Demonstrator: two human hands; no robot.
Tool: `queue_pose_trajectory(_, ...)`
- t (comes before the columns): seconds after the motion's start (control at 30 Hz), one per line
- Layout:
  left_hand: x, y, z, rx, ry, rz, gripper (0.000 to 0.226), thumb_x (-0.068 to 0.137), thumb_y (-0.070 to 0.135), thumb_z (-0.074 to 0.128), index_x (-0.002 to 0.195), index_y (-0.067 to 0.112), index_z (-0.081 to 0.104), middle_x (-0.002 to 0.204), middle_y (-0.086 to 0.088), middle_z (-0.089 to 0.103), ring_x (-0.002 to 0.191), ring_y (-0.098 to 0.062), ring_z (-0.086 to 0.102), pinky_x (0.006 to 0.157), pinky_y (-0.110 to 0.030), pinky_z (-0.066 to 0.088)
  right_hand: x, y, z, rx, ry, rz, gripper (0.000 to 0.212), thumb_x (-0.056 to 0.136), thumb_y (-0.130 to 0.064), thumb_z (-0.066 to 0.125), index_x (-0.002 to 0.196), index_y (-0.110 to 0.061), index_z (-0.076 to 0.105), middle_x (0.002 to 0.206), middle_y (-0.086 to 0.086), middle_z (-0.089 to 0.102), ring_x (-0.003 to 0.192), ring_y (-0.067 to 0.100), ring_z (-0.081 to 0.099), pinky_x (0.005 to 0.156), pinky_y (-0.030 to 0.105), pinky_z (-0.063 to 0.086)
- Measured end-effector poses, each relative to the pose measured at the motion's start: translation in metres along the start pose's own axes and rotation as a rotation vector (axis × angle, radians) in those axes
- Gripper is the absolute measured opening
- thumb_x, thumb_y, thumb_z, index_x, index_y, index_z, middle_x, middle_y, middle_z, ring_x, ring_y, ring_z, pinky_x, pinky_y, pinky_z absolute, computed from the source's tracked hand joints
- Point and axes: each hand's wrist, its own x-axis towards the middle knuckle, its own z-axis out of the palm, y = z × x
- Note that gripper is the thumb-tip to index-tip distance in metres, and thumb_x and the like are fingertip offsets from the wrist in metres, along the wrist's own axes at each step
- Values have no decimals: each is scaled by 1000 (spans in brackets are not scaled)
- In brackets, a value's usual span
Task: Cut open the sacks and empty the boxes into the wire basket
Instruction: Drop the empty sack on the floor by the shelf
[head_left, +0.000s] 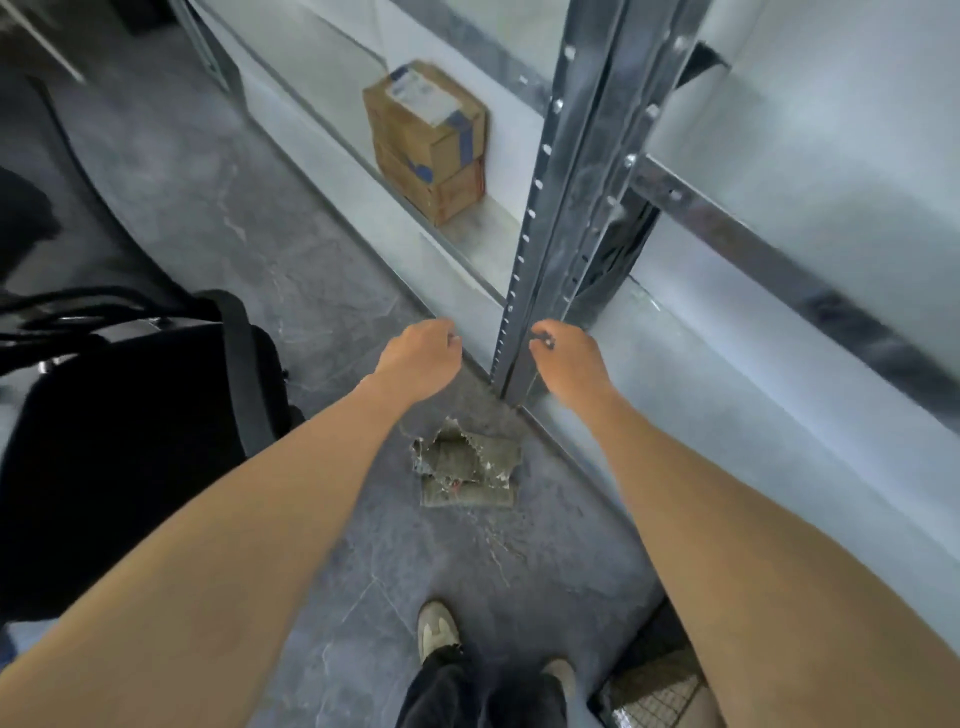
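Left hand (421, 358) curls empty; right hand (566, 361) pinches a small dark tool (544, 341); beyond the fingers, upright stacked boxes (428, 145), label blurred.

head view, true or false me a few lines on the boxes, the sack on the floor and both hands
1. Cardboard boxes stand stacked on the shelf. True.
2. The folded sack lies on that shelf. False: it lies on the floor, near the metal post.
3. The right hand pinches a small dark thing. True.
4. The left hand holds a box. False: its fingers are curled, with no box in them.
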Motion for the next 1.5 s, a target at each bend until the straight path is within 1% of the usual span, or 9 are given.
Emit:
queue_pose_trajectory(0.13,-34,39,-33,-15,1,66,29,98,23,28,98,5,50,91,-13,61,81,-34,59,74,-42,48,-37,-21,-44,-5,65,-8,32,98,-16,45,126,-6,57,125,13,60,114,30,55,90,32,42)
queue_pose_trajectory(0.27,-72,75,-53,12,41,134,26,98,21,27,80,11,43,84,-11,53,73,-26,48,63,-36,37,-80,-30,-81,-14,110,-15,38,99,-20,44,134,-9,52,134,9,56,123,27,51,101,36,41)
queue_pose_trajectory(0.37,-104,103,-65,33,66,156,33,99,24,27,108,6,54,107,-10,59,95,-29,55,83,-42,47,-118,-33,-106,-21,160,-21,36,99,-20,42,133,-10,52,134,8,57,121,26,52,98,32,39)
queue_pose_trajectory(0.43,-129,122,-73,38,101,181,31,99,25,27,107,9,53,106,-8,57,95,-28,55,88,-42,48,-145,-31,-122,-14,197,-22,37,99,-21,41,134,-12,50,134,8,56,122,26,51,98,32,39)
queue_pose_trajectory(0.63,-218,168,-85,45,185,321,32,99,25,27,91,11,55,88,-7,59,80,-22,56,64,-32,40,-241,-24,-167,0,316,-81,37,100,-23,41,135,-13,49,134,8,56,121,27,51,98,36,40)
queue_pose_trajectory(0.87,-326,223,-91,89,235,434,38,99,29,28,113,6,55,113,-16,61,103,-32,58,88,-42,47,-356,-7,-217,-55,434,-77,40,100,-28,38,138,-16,44,142,6,49,128,26,45,102,36,36)
queue_pose_trajectory(1.0,-379,258,-96,130,253,511,43,101,31,27,132,10,48,132,-11,54,118,-28,52,92,-36,40,-417,3,-249,-90,529,-56,40,101,-28,38,139,-16,44,144,4,46,130,25,43,102,33,35)
queue_pose_trajectory(1.1,-412,280,-101,129,229,571,48,102,33,28,143,11,38,146,-10,42,132,-27,42,108,-41,34,-457,9,-269,-115,608,-26,40,101,-29,38,139,-17,43,142,5,49,127,26,45,100,34,36)
queue_pose_trajectory(1.5,-524,322,-85,167,199,880,49,102,35,28,144,10,37,150,-6,38,137,-26,35,110,-37,27,-619,17,-288,-102,868,151,41,101,-30,37,140,-16,41,143,8,48,125,27,48,102,40,39)
